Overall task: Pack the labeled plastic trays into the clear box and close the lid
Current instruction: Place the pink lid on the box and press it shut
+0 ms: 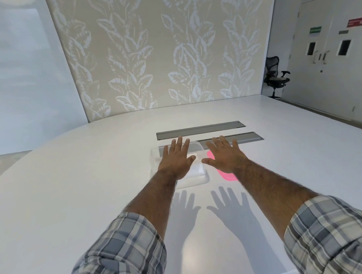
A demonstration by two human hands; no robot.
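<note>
Both my hands are stretched out flat above the white table, fingers spread, holding nothing. My left hand [176,157] hovers over a clear plastic box [198,176] and hides most of it; a whitish tray-like shape shows inside near the thumb. My right hand [223,154] hovers over a pink flat object [225,175], which peeks out beside the wrist and the thumb. Whether that pink object is a lid or a tray cannot be told. Both hands cast shadows on the table in front of the box.
Two grey recessed cable slots [200,130] [249,137] lie in the table [81,192] just beyond the hands. A leaf-patterned wall panel stands behind the table. A black office chair [276,77] and double doors are at the far right.
</note>
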